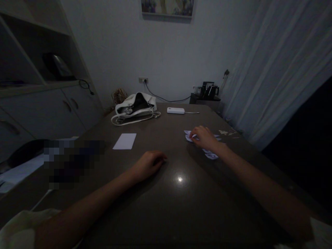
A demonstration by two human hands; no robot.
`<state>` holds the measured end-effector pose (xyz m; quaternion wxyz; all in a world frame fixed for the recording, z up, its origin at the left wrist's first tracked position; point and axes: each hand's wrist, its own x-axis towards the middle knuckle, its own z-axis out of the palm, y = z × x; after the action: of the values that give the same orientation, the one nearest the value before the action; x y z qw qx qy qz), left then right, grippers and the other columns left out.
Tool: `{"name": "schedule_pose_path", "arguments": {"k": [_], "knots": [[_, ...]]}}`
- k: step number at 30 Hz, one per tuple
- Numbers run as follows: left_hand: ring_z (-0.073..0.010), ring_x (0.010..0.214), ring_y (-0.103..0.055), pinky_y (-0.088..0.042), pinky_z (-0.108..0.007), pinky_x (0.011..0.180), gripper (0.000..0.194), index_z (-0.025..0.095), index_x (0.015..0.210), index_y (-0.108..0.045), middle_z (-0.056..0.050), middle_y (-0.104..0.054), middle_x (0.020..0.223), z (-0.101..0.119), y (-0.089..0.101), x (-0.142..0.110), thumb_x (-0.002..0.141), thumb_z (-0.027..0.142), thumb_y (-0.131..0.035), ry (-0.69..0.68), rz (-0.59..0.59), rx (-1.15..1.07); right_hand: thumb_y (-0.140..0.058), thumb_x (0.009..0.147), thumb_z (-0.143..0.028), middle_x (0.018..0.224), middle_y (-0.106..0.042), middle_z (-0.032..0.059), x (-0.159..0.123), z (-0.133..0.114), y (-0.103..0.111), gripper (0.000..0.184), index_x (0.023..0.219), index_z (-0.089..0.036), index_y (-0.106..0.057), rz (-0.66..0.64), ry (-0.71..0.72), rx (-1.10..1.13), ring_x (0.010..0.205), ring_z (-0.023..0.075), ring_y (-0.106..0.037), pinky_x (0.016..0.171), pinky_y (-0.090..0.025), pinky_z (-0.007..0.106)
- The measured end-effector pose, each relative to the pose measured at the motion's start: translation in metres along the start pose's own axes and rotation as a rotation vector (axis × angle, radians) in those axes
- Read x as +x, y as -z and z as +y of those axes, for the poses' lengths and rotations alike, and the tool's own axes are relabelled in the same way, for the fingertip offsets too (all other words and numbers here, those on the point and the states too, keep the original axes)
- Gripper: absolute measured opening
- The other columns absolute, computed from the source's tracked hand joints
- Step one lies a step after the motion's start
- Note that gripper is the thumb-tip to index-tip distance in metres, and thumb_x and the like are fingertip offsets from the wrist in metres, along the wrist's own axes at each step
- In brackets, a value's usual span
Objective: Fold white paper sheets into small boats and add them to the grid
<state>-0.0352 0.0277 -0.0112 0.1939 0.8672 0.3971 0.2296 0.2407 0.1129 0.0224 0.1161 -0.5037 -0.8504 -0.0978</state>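
Note:
My left hand (151,165) rests on the dark tabletop with its fingers loosely curled. A gap shows between thumb and fingers, and nothing is in it. To its upper left lies a white stack of paper sheets (125,141). On the right, my right hand (204,137) pinches a small folded paper piece (187,132) between thumb and fingers, low over the table. Another folded paper piece (211,156) lies just below the right wrist. More folded paper shows partly behind that hand, which hides most of it.
A white handbag (136,107) and a white power bank (175,110) with a short cable lie toward the back. Small paper scraps (226,132) lie near the right edge. Papers (24,169) and a blurred dark patch are at the left. A curtain (261,76) hangs at right.

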Motion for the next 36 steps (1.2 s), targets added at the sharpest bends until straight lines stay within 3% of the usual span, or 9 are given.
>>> {"name": "schedule_pose_path", "arguments": {"k": [4,8,12,16,25,31,36], "knots": [[-0.0183,0.081,-0.063,-0.048,-0.027,0.07,0.019,0.017,0.098,-0.065,-0.007,-0.067,0.094,-0.018,0.028,0.0,0.083,0.019,-0.053,0.064,0.019,0.118,-0.057,0.082,-0.015,0.096,-0.064,0.0071,-0.01,-0.027,0.001,0.015,0.091,-0.02,-0.068,0.017,0.086,0.094,0.095,0.0217,-0.055,0.081,-0.038,0.033],[-0.0247,0.091,-0.062,-0.047,-0.035,0.08,0.023,0.017,0.097,-0.066,-0.009,-0.067,0.101,-0.067,0.077,-0.009,0.077,0.029,-0.061,0.25,0.092,0.351,-0.056,0.081,-0.012,0.094,-0.064,0.0056,-0.026,-0.061,-0.006,0.018,0.093,-0.02,-0.066,0.054,0.204,0.214,0.094,0.0215,-0.055,0.083,-0.039,0.035],[-0.0289,0.104,-0.059,-0.045,-0.039,0.088,0.04,0.019,0.108,-0.063,-0.01,-0.064,0.116,-0.107,0.106,-0.025,0.073,0.038,-0.066,0.397,0.018,0.405,-0.053,0.083,-0.013,0.096,-0.064,0.0053,-0.039,-0.085,-0.018,0.018,0.095,-0.02,-0.065,0.1,0.252,0.323,0.094,0.0211,-0.055,0.083,-0.039,0.035],[-0.0303,0.113,-0.056,-0.043,-0.039,0.094,0.052,0.02,0.118,-0.06,-0.012,-0.058,0.127,-0.118,0.107,-0.034,0.073,0.044,-0.066,0.451,-0.089,0.37,-0.051,0.086,-0.014,0.097,-0.065,0.0057,-0.046,-0.093,-0.029,0.017,0.096,-0.02,-0.064,0.093,0.261,0.418,0.093,0.0206,-0.055,0.084,-0.04,0.036],[-0.0305,0.103,-0.06,-0.044,-0.039,0.089,0.041,0.016,0.114,-0.063,-0.015,-0.064,0.115,-0.124,0.097,-0.028,0.083,0.043,-0.053,0.354,-0.1,0.449,-0.052,0.086,-0.015,0.097,-0.064,0.0062,-0.049,-0.092,-0.034,0.017,0.096,-0.021,-0.064,0.087,0.246,0.527,0.092,0.0203,-0.057,0.083,-0.043,0.037],[-0.0301,0.098,-0.062,-0.044,-0.039,0.087,0.035,0.016,0.11,-0.065,-0.016,-0.066,0.11,-0.123,0.094,-0.026,0.089,0.033,-0.043,0.339,-0.101,0.488,-0.052,0.086,-0.015,0.095,-0.064,0.006,-0.049,-0.093,-0.034,0.016,0.096,-0.02,-0.064,0.086,0.245,0.532,0.091,0.0201,-0.056,0.083,-0.043,0.036],[-0.0288,0.101,-0.062,-0.045,-0.037,0.086,0.032,0.019,0.11,-0.065,-0.013,-0.066,0.112,-0.121,0.098,-0.028,0.089,0.033,-0.046,0.333,-0.104,0.477,-0.052,0.086,-0.015,0.096,-0.064,0.0063,-0.049,-0.093,-0.033,0.017,0.096,-0.02,-0.064,0.077,0.246,0.531,0.092,0.0203,-0.056,0.083,-0.043,0.036]]}}
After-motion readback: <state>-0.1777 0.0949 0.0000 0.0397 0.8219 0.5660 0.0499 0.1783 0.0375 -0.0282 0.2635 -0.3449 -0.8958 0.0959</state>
